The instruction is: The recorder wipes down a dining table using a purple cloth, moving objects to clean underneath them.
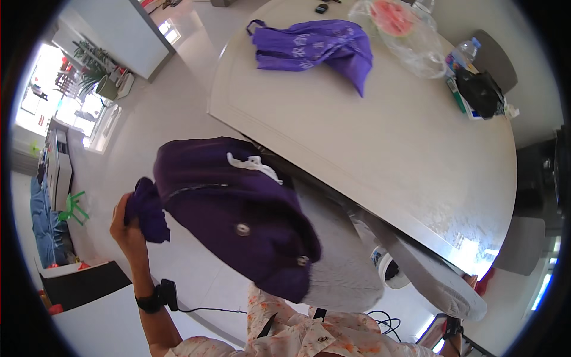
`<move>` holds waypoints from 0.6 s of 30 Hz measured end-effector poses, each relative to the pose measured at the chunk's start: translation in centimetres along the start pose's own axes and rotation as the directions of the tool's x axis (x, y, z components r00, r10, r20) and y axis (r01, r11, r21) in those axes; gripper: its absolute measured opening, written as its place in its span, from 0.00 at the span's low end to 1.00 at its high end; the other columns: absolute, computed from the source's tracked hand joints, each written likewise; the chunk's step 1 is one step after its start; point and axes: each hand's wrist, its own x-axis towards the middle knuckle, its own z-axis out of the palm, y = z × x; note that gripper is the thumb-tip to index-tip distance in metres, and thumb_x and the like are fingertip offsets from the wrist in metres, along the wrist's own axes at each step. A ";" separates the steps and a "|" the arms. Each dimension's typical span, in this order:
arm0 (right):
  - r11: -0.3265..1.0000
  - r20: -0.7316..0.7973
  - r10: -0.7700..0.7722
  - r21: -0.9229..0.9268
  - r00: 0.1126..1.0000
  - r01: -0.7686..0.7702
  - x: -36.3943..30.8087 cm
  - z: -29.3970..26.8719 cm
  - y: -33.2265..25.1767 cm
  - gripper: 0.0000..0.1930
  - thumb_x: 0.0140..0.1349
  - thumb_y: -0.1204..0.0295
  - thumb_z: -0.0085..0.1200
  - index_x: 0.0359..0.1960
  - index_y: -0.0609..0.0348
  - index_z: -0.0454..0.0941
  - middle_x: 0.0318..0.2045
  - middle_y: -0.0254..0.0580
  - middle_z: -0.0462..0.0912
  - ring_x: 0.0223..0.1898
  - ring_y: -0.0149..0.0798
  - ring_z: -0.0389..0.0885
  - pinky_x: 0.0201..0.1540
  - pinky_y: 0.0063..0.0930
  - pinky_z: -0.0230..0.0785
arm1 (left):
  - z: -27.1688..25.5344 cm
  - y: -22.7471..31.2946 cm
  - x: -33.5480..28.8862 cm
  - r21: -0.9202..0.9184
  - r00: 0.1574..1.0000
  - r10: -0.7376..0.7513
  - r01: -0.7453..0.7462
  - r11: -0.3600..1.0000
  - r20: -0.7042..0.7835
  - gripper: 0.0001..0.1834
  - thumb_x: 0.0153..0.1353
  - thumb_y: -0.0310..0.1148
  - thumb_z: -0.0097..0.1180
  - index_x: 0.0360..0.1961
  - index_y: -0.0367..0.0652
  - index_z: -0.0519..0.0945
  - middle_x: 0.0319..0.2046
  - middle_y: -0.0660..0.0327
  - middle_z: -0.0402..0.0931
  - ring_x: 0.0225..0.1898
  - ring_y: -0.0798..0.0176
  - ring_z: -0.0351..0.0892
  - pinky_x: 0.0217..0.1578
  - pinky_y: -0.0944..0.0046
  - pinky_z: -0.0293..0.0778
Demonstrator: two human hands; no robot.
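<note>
My left hand [123, 225] is closed around a bunched end of purple cloth [148, 209]. Beside it a dark purple garment [232, 208] with round metal snaps and a white strip spreads out over a grey chair [351, 268]; it seems joined to the bunched end, and whether it touches the chair I cannot tell. My right hand [470, 282] is at the table's near right corner, beside something red [485, 281]. Its fingers are mostly hidden, so whether it holds anything is unclear. Both wrists carry black bands.
On the pale table [380, 137] lie a purple bag [315, 47], a clear plastic bag with cut watermelon [395, 21], a bottle [464, 52] and a black plastic bag [480, 92]. A second grey chair [422, 268] and a white bucket [394, 272] stand below its edge. Cables [386, 321] trail nearby.
</note>
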 end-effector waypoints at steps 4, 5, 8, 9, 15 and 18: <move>0.980 0.156 0.189 -0.085 0.969 -0.178 -2.3 -1.9 -6.0 0.45 0.55 0.68 0.59 0.72 0.63 0.48 0.71 0.60 0.51 0.72 0.56 0.50 0.73 0.46 0.45 | 0.5 -1.7 3.9 -0.071 0.999 0.039 -0.037 0.997 0.027 0.27 0.49 0.09 0.46 0.52 0.35 0.78 0.46 0.56 0.80 0.48 0.62 0.78 0.53 0.66 0.69; 0.971 0.198 0.229 -0.109 0.953 -0.210 -2.6 -2.2 -7.3 0.45 0.54 0.69 0.60 0.72 0.63 0.48 0.71 0.60 0.51 0.72 0.57 0.50 0.73 0.46 0.45 | 0.8 -1.2 4.9 -0.042 0.999 -0.008 0.010 0.999 0.039 0.27 0.48 0.09 0.46 0.51 0.34 0.78 0.46 0.56 0.80 0.48 0.62 0.78 0.53 0.67 0.69; 0.947 0.286 0.320 -0.132 0.903 -0.294 -4.4 -1.7 -10.9 0.45 0.53 0.71 0.61 0.72 0.64 0.49 0.71 0.62 0.52 0.72 0.58 0.50 0.73 0.46 0.46 | 2.1 -1.1 8.4 -0.099 0.998 0.043 -0.038 0.994 0.047 0.27 0.47 0.09 0.47 0.50 0.35 0.79 0.45 0.55 0.80 0.47 0.61 0.78 0.53 0.66 0.69; 0.970 0.153 0.227 -0.127 0.962 -0.208 -5.1 1.2 -8.7 0.47 0.49 0.75 0.61 0.70 0.67 0.48 0.69 0.64 0.54 0.70 0.60 0.53 0.72 0.45 0.49 | 2.4 -1.0 9.4 -0.097 0.998 0.034 -0.029 0.995 0.045 0.27 0.47 0.09 0.47 0.50 0.35 0.79 0.45 0.55 0.80 0.47 0.61 0.78 0.53 0.66 0.69; 0.996 0.149 0.063 0.052 0.987 -0.071 -10.3 7.9 -9.6 0.45 0.48 0.77 0.61 0.69 0.69 0.50 0.67 0.65 0.57 0.68 0.62 0.56 0.71 0.46 0.51 | 4.3 0.1 15.5 -0.213 0.926 0.378 -0.373 0.903 -0.016 0.28 0.45 0.07 0.46 0.47 0.38 0.80 0.37 0.55 0.79 0.38 0.59 0.80 0.41 0.67 0.74; 0.996 0.243 -0.008 0.092 0.970 -0.015 -12.9 10.8 -10.9 0.45 0.46 0.77 0.61 0.68 0.70 0.52 0.66 0.65 0.59 0.67 0.62 0.58 0.71 0.45 0.51 | 6.3 0.4 17.0 -0.227 0.888 0.459 -0.450 0.864 -0.015 0.27 0.44 0.07 0.46 0.46 0.38 0.81 0.36 0.53 0.79 0.37 0.55 0.81 0.38 0.65 0.75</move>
